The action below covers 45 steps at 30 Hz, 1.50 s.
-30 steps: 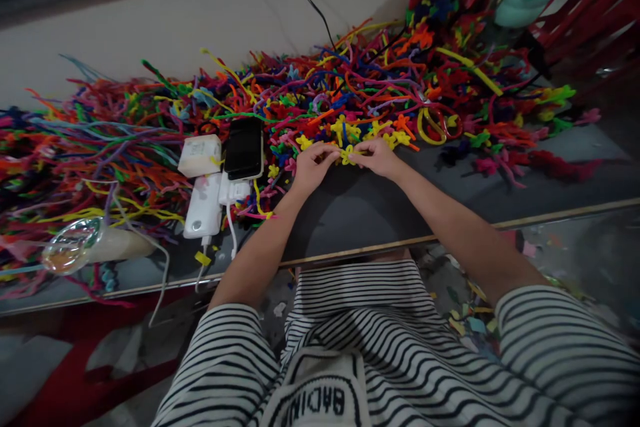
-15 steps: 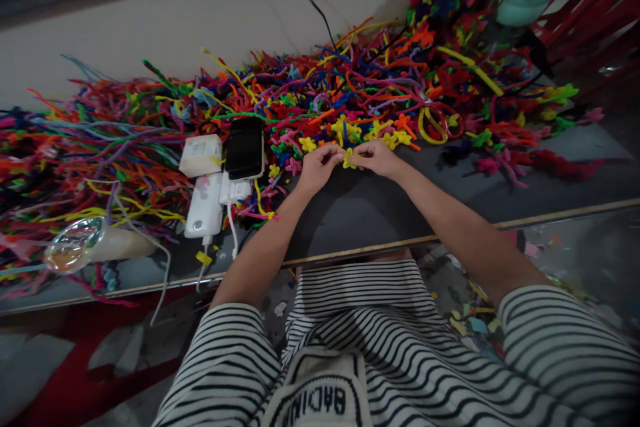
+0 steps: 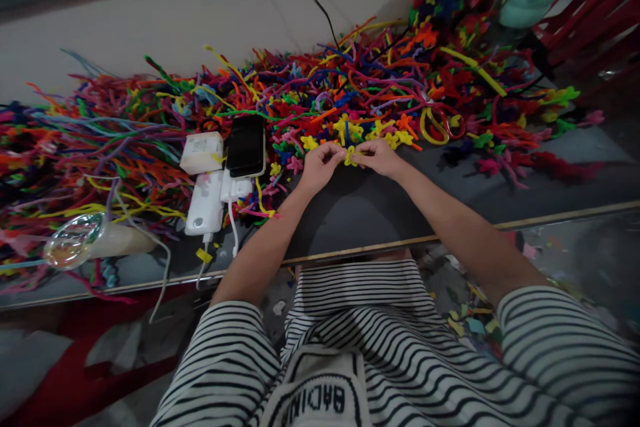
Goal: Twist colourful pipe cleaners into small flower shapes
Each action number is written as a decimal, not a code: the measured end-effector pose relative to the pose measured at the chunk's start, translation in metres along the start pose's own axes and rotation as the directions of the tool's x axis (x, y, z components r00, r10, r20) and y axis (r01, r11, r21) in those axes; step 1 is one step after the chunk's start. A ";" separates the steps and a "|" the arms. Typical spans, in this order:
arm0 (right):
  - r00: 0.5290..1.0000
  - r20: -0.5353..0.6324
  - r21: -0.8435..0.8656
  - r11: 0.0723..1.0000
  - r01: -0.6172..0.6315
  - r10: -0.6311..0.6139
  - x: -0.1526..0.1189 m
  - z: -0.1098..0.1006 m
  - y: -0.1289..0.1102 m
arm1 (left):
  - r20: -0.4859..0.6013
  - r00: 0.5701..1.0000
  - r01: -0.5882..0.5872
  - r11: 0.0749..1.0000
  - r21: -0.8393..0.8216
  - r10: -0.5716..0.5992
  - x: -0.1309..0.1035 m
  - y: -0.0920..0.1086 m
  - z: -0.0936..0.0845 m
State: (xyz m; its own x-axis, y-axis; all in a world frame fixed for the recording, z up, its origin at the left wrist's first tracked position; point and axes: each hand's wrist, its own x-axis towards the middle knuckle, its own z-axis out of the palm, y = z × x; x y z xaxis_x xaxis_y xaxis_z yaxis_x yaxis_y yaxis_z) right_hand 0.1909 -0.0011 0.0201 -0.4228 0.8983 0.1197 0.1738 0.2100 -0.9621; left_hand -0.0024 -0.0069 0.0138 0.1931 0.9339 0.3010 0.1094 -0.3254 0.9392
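Note:
A small yellow pipe-cleaner flower [image 3: 351, 156] is pinched between my two hands, just above the near part of the dark table [image 3: 360, 207]. My left hand [image 3: 321, 165] grips its left side with thumb and forefinger. From the other side my right hand [image 3: 379, 157] pinches it the same way. Right behind my fingers lie more yellow pipe-cleaner flowers [image 3: 347, 128] and a pink one [image 3: 295, 164]. My fingertips hide part of the piece.
A long heap of coloured pipe cleaners [image 3: 150, 140] runs along the wall. Scissors [image 3: 434, 127] with yellow and red handles lie to the right. At left are a phone [image 3: 245, 145], a white power bank [image 3: 205, 203], a white box [image 3: 201, 153] and a tipped plastic cup [image 3: 120, 240].
Both hands stay in nearly the same place, pinching the yellow flower. The flower looks slightly turned between the fingers. The whole view has shifted very slightly.

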 end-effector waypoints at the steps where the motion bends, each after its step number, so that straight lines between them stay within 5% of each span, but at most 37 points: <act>1: 1.000 -0.018 0.000 1.000 -0.002 0.002 0.000 0.000 0.000 | -0.003 1.000 0.013 1.000 -0.015 -0.013 0.001 -0.002 -0.001; 9: 0.998 -0.059 -0.044 0.999 -0.002 -0.001 0.000 0.002 -0.001 | 0.076 0.992 0.105 0.993 -0.045 -0.101 0.003 -0.007 -0.006; 45: 1.000 -0.013 0.003 1.000 0.001 -0.001 -0.001 0.005 0.000 | 0.130 0.989 0.067 0.998 -0.019 -0.064 0.005 -0.005 -0.005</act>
State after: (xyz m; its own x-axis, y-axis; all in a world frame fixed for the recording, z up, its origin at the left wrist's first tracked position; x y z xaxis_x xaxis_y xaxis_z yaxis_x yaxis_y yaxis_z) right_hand 0.1867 -0.0040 0.0187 -0.4110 0.9031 0.1240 0.1707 0.2099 -0.9627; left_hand -0.0065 0.0002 0.0113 0.3109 0.9255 0.2165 0.1033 -0.2593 0.9603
